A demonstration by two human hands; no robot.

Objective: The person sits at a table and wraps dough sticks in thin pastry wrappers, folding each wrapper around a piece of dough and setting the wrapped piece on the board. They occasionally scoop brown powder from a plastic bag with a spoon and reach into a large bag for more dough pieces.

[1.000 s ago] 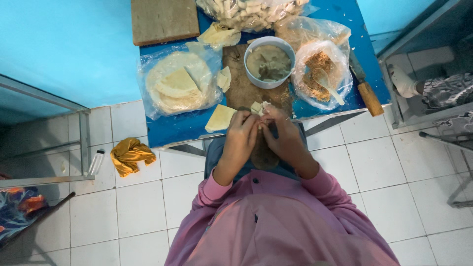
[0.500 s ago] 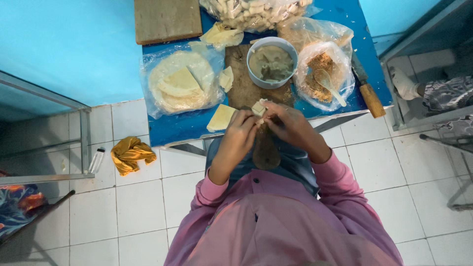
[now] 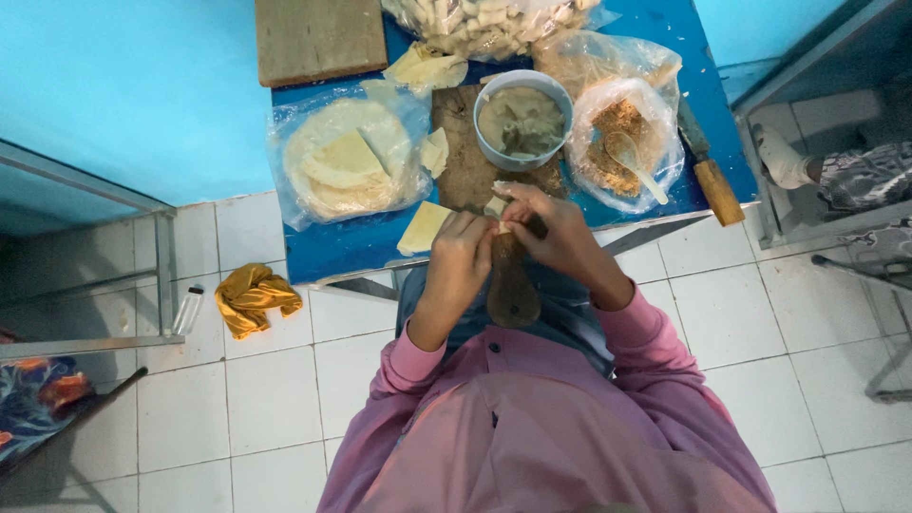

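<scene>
Head view, looking straight down: both hands have stayed together at the near edge of the blue table [image 3: 370, 242]. The left hand [image 3: 461, 252] and right hand [image 3: 551, 223] pinch a small pale wrapper [image 3: 496, 205], fingers closed narrowly around it, now nudged slightly toward the bowl [image 3: 522, 119].

Left hand [image 3: 463, 249] and right hand [image 3: 548, 226] meet, fingers curled, arms bent inward.
</scene>
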